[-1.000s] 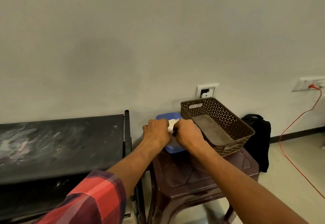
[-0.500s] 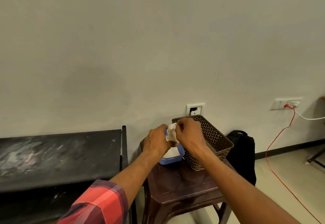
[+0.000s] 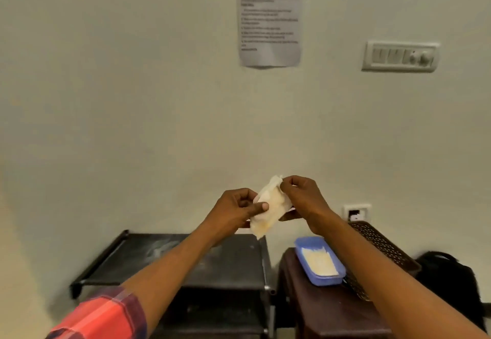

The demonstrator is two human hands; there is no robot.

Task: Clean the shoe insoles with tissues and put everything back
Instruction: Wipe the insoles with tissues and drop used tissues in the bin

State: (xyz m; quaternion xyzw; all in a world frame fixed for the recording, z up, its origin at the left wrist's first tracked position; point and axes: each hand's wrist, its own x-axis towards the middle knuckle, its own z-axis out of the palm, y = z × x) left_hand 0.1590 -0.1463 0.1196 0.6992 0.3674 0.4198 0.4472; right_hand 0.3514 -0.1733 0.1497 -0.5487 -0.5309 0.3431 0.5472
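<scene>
A folded white tissue (image 3: pixel 269 205) is held up in front of the wall, well above the furniture. My left hand (image 3: pixel 237 209) pinches its lower left part, thumb on the front. My right hand (image 3: pixel 301 199) pinches its upper right corner. Below, a blue tissue box (image 3: pixel 320 260) with white tissues in it stands open on a dark brown stool (image 3: pixel 321 309). No shoe or insole is in view.
A brown perforated basket (image 3: pixel 382 251) stands on the stool right of the blue box, partly behind my right arm. A black metal rack (image 3: pixel 186 261) stands to the left, a black bag (image 3: pixel 451 280) at far right. Wall sockets, switches and a notice hang above.
Both hands have risen from the blue box with a tissue pulled out of it. The view has tilted upward, so the stool and basket now sit low in the frame.
</scene>
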